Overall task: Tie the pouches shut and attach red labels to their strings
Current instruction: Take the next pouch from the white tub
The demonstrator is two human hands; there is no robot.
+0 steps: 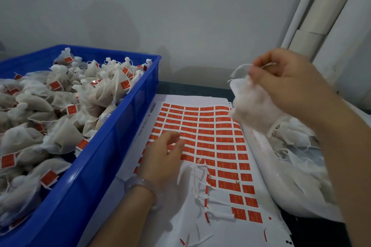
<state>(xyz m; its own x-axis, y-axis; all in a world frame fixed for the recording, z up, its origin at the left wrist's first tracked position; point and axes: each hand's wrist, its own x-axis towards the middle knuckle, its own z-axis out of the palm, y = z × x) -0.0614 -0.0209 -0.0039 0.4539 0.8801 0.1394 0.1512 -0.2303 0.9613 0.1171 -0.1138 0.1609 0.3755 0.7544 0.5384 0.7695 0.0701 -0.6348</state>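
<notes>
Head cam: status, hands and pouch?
Right hand pinches pouch at its string, held up. Left hand on label sheet, fingertips at red labels, grip unclear. Nothing blocking; blue crate off to the left.

Glossy blue plastic crate; sheer white mesh-cloth pouches; matt paper label sheet.

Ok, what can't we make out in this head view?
Head view only:
- pouch in the right hand: motion-blurred, knot unreadable.
- left hand on the label sheet: its own fingers hide any peeled label.
- blue crate: cut off left and below.
- label print: too small.
</notes>
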